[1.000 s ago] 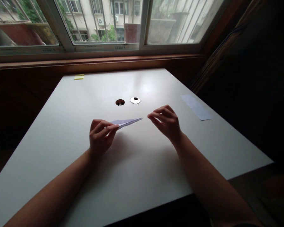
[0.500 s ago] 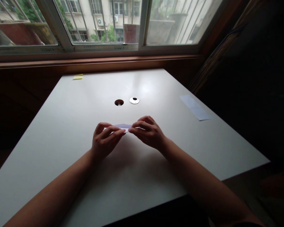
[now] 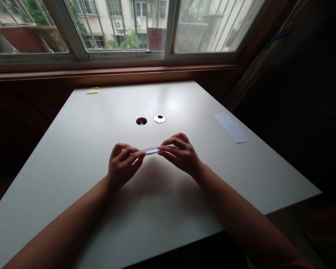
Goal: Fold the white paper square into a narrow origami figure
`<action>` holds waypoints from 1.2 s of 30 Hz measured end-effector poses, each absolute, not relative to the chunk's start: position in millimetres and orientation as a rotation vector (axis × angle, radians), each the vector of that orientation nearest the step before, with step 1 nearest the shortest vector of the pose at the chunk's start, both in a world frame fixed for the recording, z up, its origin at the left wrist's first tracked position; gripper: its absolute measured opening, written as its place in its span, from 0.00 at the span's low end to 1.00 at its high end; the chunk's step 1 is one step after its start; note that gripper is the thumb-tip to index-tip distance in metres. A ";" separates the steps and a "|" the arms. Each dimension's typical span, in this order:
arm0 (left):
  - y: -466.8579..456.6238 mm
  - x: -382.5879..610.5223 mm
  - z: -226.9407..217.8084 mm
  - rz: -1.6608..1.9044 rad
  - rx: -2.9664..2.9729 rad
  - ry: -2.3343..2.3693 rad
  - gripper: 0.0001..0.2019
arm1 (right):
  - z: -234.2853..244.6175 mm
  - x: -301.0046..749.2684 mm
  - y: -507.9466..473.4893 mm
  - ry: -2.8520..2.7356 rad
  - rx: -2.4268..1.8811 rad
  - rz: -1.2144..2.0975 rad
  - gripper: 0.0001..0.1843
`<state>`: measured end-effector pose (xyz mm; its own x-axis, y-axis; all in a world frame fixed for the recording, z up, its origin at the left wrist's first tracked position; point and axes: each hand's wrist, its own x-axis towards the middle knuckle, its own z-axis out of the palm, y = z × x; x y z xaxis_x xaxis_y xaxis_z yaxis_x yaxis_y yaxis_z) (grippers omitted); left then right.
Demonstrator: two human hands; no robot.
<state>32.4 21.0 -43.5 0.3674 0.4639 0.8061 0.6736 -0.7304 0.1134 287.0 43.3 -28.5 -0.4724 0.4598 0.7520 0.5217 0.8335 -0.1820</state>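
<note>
A narrow, pale lilac-white folded piece of paper (image 3: 151, 150) is stretched between my two hands, raised over the white table (image 3: 106, 228). My left hand (image 3: 123, 162) pinches its left end between thumb and fingers. On the other end, my right hand (image 3: 182, 153) is closed in a similar pinch. Only the middle of the paper shows in the gap between the fingertips; both ends are largely covered by my fingers. A soft shadow falls on the tabletop beneath the hands.
Beyond my hands are a round cable hole (image 3: 141, 121) and its loose ring-shaped cover (image 3: 159, 118). A flat sheet of paper (image 3: 232, 127) lies by the right edge. Yellow sticky notes (image 3: 93, 90) are at the far left corner. Behind the table is a barred window (image 3: 123, 56).
My fingertips have moved apart along the paper, so more of its middle shows. My right hand has shifted slightly right and up; the paper looks narrower and flatter.
</note>
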 end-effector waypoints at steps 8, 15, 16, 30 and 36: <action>19.0 34.0 -44.1 -1.272 -2.407 -0.986 0.14 | -24.8 275.2 34.7 -2.198 -0.663 -0.113 0.07; 24.2 33.7 -42.6 -1.372 -2.386 -1.080 0.09 | -27.1 285.7 40.6 -2.064 -0.792 -0.074 0.01; 24.4 33.7 -42.1 -1.396 -2.383 -1.090 0.09 | -26.8 287.1 41.7 -2.053 -0.802 -0.071 0.01; 28.3 31.2 -52.5 -1.676 -2.893 -1.219 0.16 | -29.1 291.6 47.4 -1.997 -0.866 0.191 0.04; 26.4 29.9 -55.5 -1.927 -3.007 -1.468 0.13 | -33.0 287.4 47.4 -2.014 -0.864 0.201 0.05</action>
